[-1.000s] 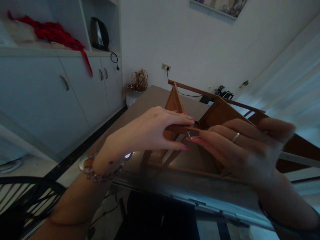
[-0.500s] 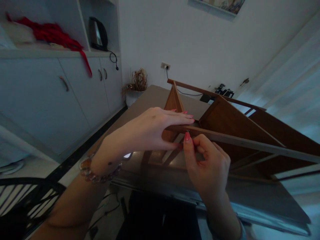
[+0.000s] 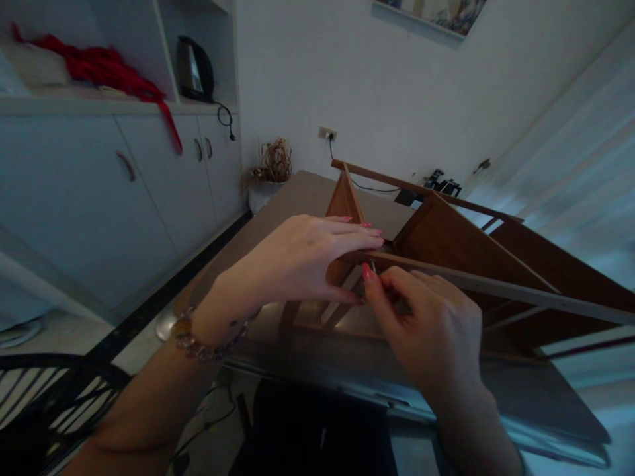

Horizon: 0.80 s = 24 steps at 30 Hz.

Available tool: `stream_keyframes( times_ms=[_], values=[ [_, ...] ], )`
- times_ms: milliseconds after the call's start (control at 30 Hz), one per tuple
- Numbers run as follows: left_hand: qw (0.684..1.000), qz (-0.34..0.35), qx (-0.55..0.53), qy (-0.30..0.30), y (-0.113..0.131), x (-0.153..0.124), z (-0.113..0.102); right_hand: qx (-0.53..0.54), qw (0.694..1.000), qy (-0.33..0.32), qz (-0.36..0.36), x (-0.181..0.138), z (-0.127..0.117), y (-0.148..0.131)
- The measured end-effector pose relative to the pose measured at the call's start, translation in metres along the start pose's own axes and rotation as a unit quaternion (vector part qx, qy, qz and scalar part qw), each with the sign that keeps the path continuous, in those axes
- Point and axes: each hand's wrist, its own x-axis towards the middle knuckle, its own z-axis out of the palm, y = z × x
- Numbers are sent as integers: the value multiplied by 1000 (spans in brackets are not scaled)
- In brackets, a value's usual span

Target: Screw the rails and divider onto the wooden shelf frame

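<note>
A brown wooden shelf frame (image 3: 476, 281) lies on its side on the table, its slanted boards running off to the right. My left hand (image 3: 310, 254), a beaded bracelet on the wrist, grips the near rail close to its left end, fingers over the top and thumb below. Just right of it, my right hand (image 3: 421, 311) is closed in a pinch on a small metal screw (image 3: 373, 266) at the rail's side. The screw's tip and how deep it sits cannot be made out.
The grey table (image 3: 307, 188) carries the frame. A white cabinet (image 3: 69, 172) with a kettle (image 3: 194, 69) and red cloth (image 3: 119, 73) stands left. A dark chair (image 3: 54, 383) is at lower left, a dried plant (image 3: 275, 162) behind. Curtains (image 3: 585, 172) hang right.
My right hand has turned and shifted slightly right and down, and more of the screw shows. My left hand keeps its place on the rail.
</note>
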Motion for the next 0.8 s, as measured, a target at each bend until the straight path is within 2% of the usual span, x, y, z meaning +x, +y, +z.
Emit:
stream_keyframes(
  times_ms=[167,300,400,500,567,667,800],
  values=[
    [1000,9,9,9,-1,-1,1,-31,983,-31,-177,16,-21,27],
    [1000,15,-4,12,-1,-1,0,-47,925,-85,-368,30,-35,44],
    [1000,13,-6,9,-1,-1,0,-65,883,-89,-456,40,-37,48],
    [1000,18,-1,14,-2,-1,0,-64,863,-66,-496,46,-34,46],
    [1000,24,-3,14,-2,-1,0,-35,864,-67,-499,48,-31,43],
    [999,34,-15,9,-2,-1,-2,5,862,-98,-497,52,-26,38],
    [999,34,-18,10,-2,-1,-3,-15,837,-139,-529,60,-25,39]
  ],
)
